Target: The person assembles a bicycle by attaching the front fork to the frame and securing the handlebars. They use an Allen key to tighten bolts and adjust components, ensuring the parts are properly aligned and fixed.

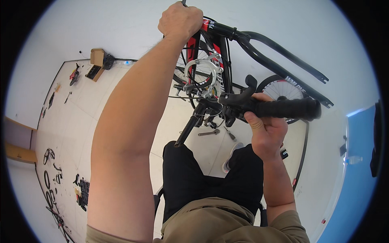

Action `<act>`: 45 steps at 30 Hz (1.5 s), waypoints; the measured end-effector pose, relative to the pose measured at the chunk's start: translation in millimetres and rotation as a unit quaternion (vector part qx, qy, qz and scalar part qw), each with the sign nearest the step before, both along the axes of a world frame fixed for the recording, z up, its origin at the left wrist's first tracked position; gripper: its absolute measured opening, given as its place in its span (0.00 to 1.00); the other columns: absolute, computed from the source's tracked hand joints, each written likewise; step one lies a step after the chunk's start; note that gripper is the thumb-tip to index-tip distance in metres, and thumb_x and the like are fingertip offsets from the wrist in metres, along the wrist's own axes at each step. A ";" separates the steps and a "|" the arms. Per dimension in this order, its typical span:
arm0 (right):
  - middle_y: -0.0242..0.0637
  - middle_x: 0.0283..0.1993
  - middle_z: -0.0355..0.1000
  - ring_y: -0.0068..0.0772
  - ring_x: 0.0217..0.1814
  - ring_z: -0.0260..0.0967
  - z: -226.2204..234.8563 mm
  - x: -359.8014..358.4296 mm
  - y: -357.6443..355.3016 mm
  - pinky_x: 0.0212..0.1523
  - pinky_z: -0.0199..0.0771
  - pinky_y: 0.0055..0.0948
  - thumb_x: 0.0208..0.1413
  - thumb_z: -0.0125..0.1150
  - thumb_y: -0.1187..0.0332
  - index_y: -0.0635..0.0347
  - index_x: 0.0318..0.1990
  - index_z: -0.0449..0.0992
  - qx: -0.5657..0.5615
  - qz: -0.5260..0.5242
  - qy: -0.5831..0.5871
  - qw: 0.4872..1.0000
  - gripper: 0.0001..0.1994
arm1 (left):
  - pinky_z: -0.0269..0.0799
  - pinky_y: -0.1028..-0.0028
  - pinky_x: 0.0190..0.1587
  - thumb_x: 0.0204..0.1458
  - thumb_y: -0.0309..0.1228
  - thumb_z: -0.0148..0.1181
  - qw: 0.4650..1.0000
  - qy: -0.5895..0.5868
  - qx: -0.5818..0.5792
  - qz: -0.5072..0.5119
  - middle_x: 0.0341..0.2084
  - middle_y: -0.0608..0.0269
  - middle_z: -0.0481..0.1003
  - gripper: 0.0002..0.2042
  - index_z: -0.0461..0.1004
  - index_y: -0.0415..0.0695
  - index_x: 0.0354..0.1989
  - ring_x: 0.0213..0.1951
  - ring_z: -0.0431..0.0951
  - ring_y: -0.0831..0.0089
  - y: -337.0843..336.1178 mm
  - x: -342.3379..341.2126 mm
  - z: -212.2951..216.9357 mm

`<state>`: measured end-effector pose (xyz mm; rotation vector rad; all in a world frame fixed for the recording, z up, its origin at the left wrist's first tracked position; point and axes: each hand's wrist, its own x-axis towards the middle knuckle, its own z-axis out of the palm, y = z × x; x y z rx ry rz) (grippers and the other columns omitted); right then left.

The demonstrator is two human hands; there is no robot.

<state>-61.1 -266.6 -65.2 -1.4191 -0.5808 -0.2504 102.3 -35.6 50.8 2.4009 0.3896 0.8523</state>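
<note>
My left hand (180, 20) is a fist at the upper end of the head tube (207, 25) of a black and red bicycle frame; a dark piece pokes out above it, and what it grips is hidden. A bare black fork (267, 52) runs right from that tube, without a wheel between its legs. My right hand (269, 131) is wrapped round the inner end of a black handlebar grip (289, 109), thumb below, by the brake lever (250, 85). Silver brake arms (200, 67) and cables hang in front of the frame tubes.
Below the bicycle, an adjustable wrench (209, 133) and a screwdriver (231, 135) lie on the tiled floor. A spoked wheel (279, 91) leans behind the handlebar grip. To the left are an open cardboard box (97, 58), a black tool case (84, 192) and several bicycle parts.
</note>
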 end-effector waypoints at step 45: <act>0.37 0.41 0.76 0.20 0.36 0.73 3.3 10.7 -5.4 0.42 0.76 0.23 0.57 0.65 0.81 0.70 0.52 0.73 -0.066 -0.033 -0.029 0.997 0.16 | 0.74 0.59 0.50 0.52 0.38 0.49 0.999 0.019 0.012 0.027 0.39 0.47 0.81 0.18 0.80 0.39 0.41 0.45 0.81 0.51 12.4 9.5 -6.9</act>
